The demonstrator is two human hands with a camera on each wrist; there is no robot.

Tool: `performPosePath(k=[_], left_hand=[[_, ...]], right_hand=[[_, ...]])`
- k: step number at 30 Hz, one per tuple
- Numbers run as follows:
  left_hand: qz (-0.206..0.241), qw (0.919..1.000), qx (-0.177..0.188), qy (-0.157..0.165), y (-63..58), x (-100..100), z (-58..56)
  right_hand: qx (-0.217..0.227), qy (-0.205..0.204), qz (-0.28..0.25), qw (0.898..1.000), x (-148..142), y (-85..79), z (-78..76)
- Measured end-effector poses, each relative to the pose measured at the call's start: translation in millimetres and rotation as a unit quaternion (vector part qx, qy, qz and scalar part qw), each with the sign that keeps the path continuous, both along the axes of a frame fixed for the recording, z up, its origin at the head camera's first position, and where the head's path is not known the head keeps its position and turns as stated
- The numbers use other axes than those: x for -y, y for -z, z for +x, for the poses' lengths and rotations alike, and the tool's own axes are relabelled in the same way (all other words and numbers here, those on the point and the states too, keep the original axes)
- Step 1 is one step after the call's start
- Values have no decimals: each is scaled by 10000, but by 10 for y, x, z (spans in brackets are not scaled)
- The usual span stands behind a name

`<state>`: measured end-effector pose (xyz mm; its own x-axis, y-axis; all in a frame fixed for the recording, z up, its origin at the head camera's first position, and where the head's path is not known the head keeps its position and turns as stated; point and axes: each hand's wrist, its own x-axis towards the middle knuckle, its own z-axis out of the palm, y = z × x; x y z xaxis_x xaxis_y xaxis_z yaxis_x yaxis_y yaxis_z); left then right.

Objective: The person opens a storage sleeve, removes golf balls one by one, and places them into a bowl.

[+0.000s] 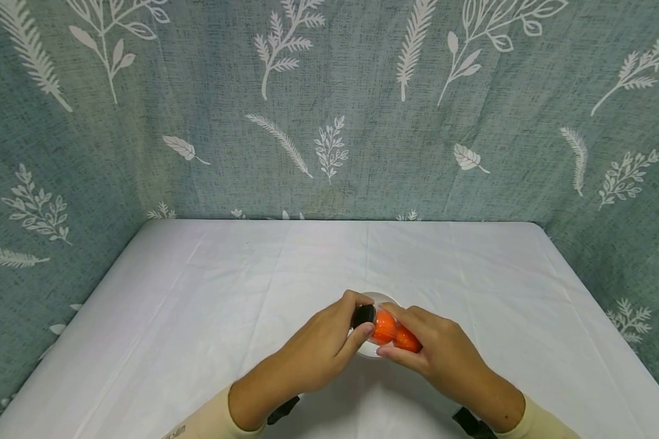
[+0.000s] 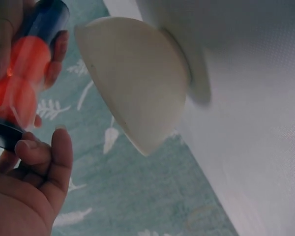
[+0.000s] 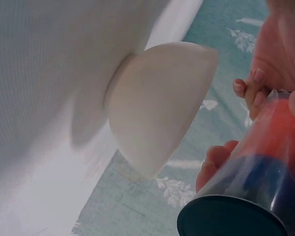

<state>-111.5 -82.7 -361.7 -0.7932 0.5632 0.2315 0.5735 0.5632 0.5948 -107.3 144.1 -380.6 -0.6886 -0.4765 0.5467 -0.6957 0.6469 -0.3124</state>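
Note:
A clear tube (image 3: pixel 258 142) with dark ends holds orange balls (image 1: pixel 384 327) and a dark blue ball (image 3: pixel 270 177). It lies tilted between both hands, above a white bowl (image 1: pixel 376 298). On the left, the fingers and thumb of my left hand (image 1: pixel 321 344) pinch the tube's black cap (image 1: pixel 363 316). My right hand (image 1: pixel 445 347) grips the tube's body from the other side, its thumb and fingers around the clear wall. In the left wrist view the bowl's outer wall shows, standing beside the hands; its inside is hidden there.
A white cloth covers the table (image 1: pixel 225 292). Behind it and along both sides hangs a green curtain (image 1: pixel 329 110) with white leaf patterns. Dark straps (image 1: pixel 282 410) show at the wrists.

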Motion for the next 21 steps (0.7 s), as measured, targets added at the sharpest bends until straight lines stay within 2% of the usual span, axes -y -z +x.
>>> performPosePath(k=[8,12,14,17,21], left_hand=[[259,9989,367,-111,18,-14,0],[367,9989,295,-36,32,-8,-8],[318,9995,31,44,47,6,-22],[112,9975,-651,256,78,38,-59],[-84,9827,-1741,628,118,83,-131]], right_hand=[[-284,23,67,9996,0,24,-19],[-209,7,51,9998,-14,1,-16],[-126,-14,43,9999,-24,-12,-13],[107,-118,-45,9999,-36,-28,-6],[379,-353,-232,9984,-51,-43,4]])
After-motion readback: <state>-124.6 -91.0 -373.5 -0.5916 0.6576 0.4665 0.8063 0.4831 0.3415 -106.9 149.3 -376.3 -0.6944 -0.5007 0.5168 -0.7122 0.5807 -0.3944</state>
